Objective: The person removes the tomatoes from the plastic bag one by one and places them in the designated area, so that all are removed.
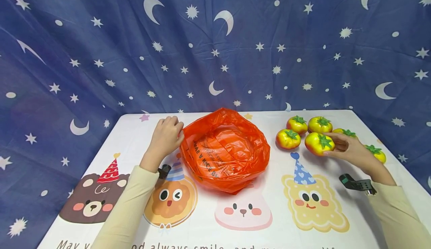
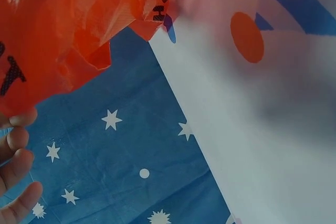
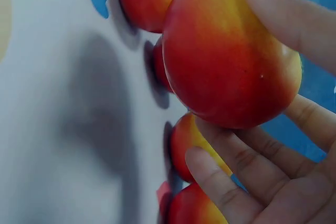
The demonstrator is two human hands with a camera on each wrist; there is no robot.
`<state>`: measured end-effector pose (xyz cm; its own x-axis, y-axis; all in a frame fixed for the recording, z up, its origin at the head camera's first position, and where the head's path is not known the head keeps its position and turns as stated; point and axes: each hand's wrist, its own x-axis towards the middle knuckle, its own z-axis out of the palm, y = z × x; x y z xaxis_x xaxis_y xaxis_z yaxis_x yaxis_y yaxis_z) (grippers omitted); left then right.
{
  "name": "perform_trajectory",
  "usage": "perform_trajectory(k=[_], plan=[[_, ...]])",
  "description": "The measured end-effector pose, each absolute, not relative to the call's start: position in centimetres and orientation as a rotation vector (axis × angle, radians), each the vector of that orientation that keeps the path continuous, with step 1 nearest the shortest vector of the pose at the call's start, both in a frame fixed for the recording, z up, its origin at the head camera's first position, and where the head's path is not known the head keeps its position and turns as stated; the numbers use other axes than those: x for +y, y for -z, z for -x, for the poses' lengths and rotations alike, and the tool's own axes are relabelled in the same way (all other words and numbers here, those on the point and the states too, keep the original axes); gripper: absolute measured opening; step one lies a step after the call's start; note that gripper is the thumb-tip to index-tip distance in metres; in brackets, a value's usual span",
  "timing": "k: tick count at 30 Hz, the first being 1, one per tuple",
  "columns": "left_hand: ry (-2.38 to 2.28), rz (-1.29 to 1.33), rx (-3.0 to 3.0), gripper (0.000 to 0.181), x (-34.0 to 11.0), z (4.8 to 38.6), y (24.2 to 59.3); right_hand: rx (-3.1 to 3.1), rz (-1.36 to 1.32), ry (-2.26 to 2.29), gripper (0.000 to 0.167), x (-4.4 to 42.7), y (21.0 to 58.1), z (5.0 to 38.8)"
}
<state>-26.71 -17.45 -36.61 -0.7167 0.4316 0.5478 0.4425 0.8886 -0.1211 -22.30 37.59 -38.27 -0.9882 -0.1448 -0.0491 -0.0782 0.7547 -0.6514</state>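
Note:
A red plastic bag lies spread on the table with its mouth facing up and its rim standing. My left hand grips the bag's left rim; in the left wrist view the curled fingers show at the edge of the red film. My right hand holds a yellow-and-red tomato with a green leafy top, to the right of the bag. The right wrist view shows that tomato between thumb and fingers, raised off the table.
Several similar tomatoes, such as one at the left and one at the right, sit around the right hand. The white tablecloth carries printed cartoon figures. Behind the table hangs a blue curtain with moons and stars.

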Motion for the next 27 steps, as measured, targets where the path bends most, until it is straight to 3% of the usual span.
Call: perform_trajectory(k=[27], plan=[[0.044, 0.640, -2.446, 0.007, -17.3, 26.7, 36.7, 2.916, 0.015, 1.036, 0.084, 37.5, 41.1, 23.4]])
